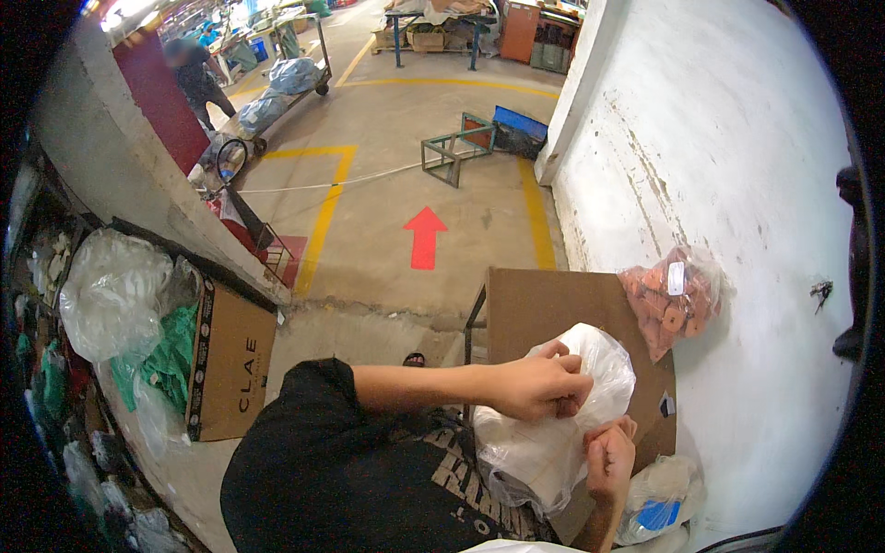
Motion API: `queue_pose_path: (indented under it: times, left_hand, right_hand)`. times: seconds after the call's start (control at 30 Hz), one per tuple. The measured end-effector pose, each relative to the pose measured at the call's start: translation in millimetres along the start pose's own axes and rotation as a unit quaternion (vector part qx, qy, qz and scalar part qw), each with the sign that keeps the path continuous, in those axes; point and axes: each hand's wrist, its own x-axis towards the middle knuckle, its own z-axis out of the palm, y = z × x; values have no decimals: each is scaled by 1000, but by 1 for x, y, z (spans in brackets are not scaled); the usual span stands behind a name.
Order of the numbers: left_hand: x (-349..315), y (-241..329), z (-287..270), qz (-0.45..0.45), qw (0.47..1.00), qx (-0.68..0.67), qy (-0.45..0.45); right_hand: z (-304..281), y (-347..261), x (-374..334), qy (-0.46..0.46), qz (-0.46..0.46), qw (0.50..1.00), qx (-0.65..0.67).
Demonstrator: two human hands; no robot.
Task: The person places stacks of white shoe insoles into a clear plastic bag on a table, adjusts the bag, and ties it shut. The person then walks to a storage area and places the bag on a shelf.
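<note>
A clear plastic bag [530, 461] with white contents lies in front of me on a brown cardboard surface [535, 300]. My left hand [550, 382] reaches across from the left, its fingers curled closed at the upper middle of the bag. Lower and to the right, my right hand [610, 456] is closed too, thumb and fingers pinched together at the bag's right side. Both seem to grip the bag's thin film, though the exact pinch points are hidden by the fingers. The white bulk bulges out beyond and below my hands.
A clear bag of orange pieces [678, 300] rests by the white wall [765, 369]; another bag [659, 507] sits lower right. At left stands an open carton [230, 369] with plastic inside. Beyond are a metal frame [452, 157], a loaded cart [295, 78] and a person [194, 78].
</note>
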Motion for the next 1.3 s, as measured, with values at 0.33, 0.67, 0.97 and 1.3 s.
queue_pose_path:
  times: [0.33, 0.67, 0.97, 1.3]
  left_hand:
    - [0, 31, 26, -27, 996, 79, 8]
    - [-3, 35, 35, -158, 960, -155, 173]
    - [-4, 30, 42, -103, 947, -221, 210]
    - [-7, 31, 47, -83, 966, -115, 215]
  right_hand:
    - [26, -21, 1, 189, -72, 977, -69]
    - [59, -14, -5, 237, 96, 956, 144]
    - [56, -11, -3, 225, 81, 965, 105]
    - [62, -16, 3, 277, 124, 941, 147]
